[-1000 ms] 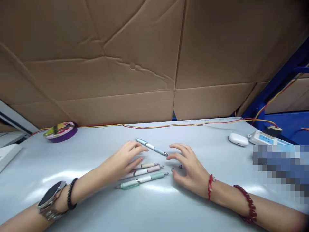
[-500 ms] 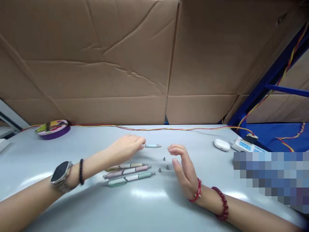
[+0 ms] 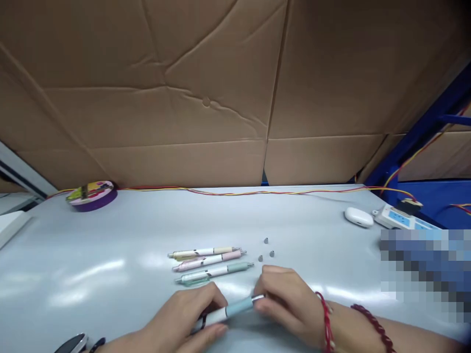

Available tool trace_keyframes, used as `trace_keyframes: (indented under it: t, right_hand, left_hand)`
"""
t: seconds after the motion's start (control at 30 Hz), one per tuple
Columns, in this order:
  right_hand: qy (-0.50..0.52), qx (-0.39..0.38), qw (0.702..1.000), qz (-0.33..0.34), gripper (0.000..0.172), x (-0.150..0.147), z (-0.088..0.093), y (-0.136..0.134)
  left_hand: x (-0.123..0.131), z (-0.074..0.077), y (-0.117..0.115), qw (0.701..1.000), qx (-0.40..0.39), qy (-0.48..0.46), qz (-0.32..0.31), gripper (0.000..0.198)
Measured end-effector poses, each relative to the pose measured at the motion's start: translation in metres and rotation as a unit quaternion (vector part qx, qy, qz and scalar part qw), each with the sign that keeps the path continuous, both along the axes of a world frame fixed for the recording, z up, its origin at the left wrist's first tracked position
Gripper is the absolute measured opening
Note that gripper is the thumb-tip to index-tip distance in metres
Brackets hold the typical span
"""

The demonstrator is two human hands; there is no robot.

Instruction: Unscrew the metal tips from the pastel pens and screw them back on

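A blue and white pen (image 3: pixel 239 307) is held low over the front of the table, tilted slightly up to the right. My left hand (image 3: pixel 195 314) is closed around its white barrel. At the silver tip, my right hand (image 3: pixel 283 301) pinches with thumb and fingers, which partly hide the point. Behind my hands lie three more pens: a green one (image 3: pixel 217 272), a pink one (image 3: pixel 211 261) and a yellow one (image 3: pixel 206 252). Three small metal pen tips (image 3: pixel 272 254) rest on the table to the right of them.
A purple round box (image 3: pixel 96 200) sits at the back left. At the right stand a white earbud case (image 3: pixel 358 217) and a power strip (image 3: pixel 399 218). Red and yellow wires (image 3: pixel 221 193) run along the back edge, before a cardboard wall (image 3: pixel 165 117).
My left hand has brought the blue pen from behind the other pens down to the front. My right hand has moved nearer and closed on its tip.
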State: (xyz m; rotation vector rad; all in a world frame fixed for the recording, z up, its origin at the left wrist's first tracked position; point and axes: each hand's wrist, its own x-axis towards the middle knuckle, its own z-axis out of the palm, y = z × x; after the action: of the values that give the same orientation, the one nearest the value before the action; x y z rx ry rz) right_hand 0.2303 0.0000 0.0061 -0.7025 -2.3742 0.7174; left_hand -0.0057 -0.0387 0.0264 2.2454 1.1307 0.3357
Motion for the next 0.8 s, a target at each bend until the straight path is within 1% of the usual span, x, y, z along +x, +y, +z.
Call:
trace_keyframes:
  t: [0.07,0.13,0.23,0.3,0.4,0.47,0.5,0.6,0.63,0.73,0.8]
  right_hand:
    - [-0.012,0.016,0.999,0.026,0.051,0.0,0.004,0.0]
    - [-0.024,0.022,0.999,0.043,0.049,-0.001,0.007,0.0]
    - [-0.053,0.007,0.997,0.049,0.051,-0.001,0.006,0.0]
    - [-0.076,0.01,0.996,0.051,0.055,-0.002,0.003,0.0]
    - [-0.086,0.078,0.992,0.053,0.057,-0.001,-0.003,-0.002]
    - [-0.078,0.121,0.989,0.04,0.056,-0.002,-0.006,-0.003]
    - [-0.071,0.13,0.988,0.03,0.055,-0.002,-0.007,-0.004]
    - [-0.037,0.125,0.991,-0.007,0.053,-0.004,-0.005,-0.002]
    - [-0.025,0.117,0.993,-0.013,0.051,-0.005,-0.004,-0.001]
    - [-0.001,0.093,0.996,-0.004,0.043,-0.005,0.002,0.002]
    - [0.007,0.078,0.997,0.007,0.043,-0.005,0.005,0.003]
  left_hand:
    - [-0.003,0.002,0.003,1.0,-0.018,0.005,-0.003,0.014]
    - [-0.006,0.001,0.005,1.0,-0.021,0.004,-0.01,0.014]
    - [-0.006,-0.007,0.007,1.0,-0.01,0.001,-0.016,0.011]
    - [-0.005,-0.012,0.008,1.0,0.004,-0.002,-0.02,0.009]
    - [-0.003,-0.016,0.007,0.999,0.029,-0.006,-0.032,0.011]
    - [-0.003,-0.018,0.005,0.999,0.039,-0.004,-0.032,0.016]
    - [-0.004,-0.018,0.005,0.999,0.037,0.001,-0.028,0.017]
    - [-0.007,-0.024,0.005,1.0,0.02,0.002,-0.022,0.02]
    - [-0.009,-0.027,0.006,0.999,0.019,-0.012,-0.028,0.023]
    - [-0.012,-0.035,0.009,0.998,0.003,-0.048,-0.03,0.029]
    - [-0.013,-0.036,0.011,0.998,-0.019,-0.053,-0.025,0.031]
